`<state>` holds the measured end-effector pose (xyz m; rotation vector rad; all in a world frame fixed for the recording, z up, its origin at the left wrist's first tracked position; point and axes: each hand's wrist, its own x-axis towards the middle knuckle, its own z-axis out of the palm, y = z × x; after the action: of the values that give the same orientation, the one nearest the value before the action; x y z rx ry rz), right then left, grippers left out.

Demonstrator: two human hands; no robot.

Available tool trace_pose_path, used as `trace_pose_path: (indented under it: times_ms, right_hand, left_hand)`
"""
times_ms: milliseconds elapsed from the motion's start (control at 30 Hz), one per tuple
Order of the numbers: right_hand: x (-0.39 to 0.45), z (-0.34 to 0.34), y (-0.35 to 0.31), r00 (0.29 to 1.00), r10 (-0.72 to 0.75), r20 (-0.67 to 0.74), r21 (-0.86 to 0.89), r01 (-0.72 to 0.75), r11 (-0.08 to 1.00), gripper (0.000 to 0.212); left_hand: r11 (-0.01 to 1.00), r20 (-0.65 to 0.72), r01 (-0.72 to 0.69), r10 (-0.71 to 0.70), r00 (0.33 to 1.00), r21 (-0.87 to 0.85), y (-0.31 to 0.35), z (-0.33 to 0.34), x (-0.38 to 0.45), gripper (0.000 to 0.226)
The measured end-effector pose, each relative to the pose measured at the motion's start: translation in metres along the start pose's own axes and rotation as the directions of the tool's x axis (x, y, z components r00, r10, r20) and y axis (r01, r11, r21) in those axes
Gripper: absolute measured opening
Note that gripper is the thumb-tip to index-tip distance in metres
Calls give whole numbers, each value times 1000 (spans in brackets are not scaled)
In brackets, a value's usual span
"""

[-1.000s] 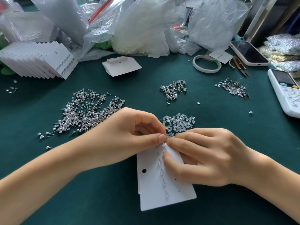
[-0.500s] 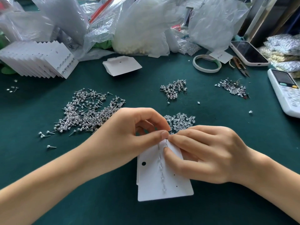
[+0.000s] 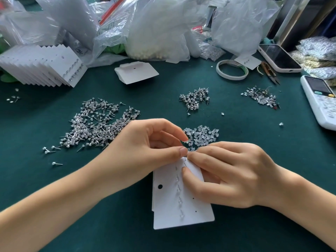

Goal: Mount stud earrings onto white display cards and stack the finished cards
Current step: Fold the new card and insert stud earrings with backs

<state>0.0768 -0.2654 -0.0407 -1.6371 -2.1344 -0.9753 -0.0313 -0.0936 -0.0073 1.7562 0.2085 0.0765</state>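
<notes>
A white display card [image 3: 174, 206] lies tilted over the green table, back side up, with a row of clear earring backs down its middle. My right hand [image 3: 227, 175] grips the card's top right, thumb pressed on its face beside a bare stud post. My left hand [image 3: 145, 148] pinches at the card's top edge, thumb meeting the right forefinger; a small clear back [image 3: 185, 141] sits at its forefinger tip. A large heap of loose stud earrings [image 3: 96, 124] lies left, clear backs [image 3: 203, 135] just beyond my hands. Finished cards [image 3: 41, 70] are fanned in a stack at far left.
Blank cards [image 3: 136, 72] lie at the centre back. Smaller stud piles [image 3: 195, 99] [image 3: 260, 97] sit further right. A tape roll [image 3: 231, 70], snips [image 3: 269, 71], a phone [image 3: 278, 58] and a white remote [image 3: 321, 100] line the right side; plastic bags [image 3: 163, 28] crowd the back.
The card has slid up and away from me under both hands. My left forefinger has lifted off the card edge and now carries a clear back at its tip.
</notes>
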Motion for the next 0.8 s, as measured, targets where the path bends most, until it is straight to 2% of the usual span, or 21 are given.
trace_pose_path:
  times_ms: [233,500,800]
  right_hand:
    - [1,0,-1,1000,19,-1,2,-19,1000,29]
    - [3,-2,-3,999,24,39,11,-24,1000,23]
    - [3,-2,-3,1000,12,14,11,-12,1000,22]
  left_hand:
    - [1000,7,-25,24,1000,9,2,0,-1,23]
    - [991,9,-93,93,996,100,3,3,-4,15]
    - [978,34,-120,116,993,171,2,1,-5,12]
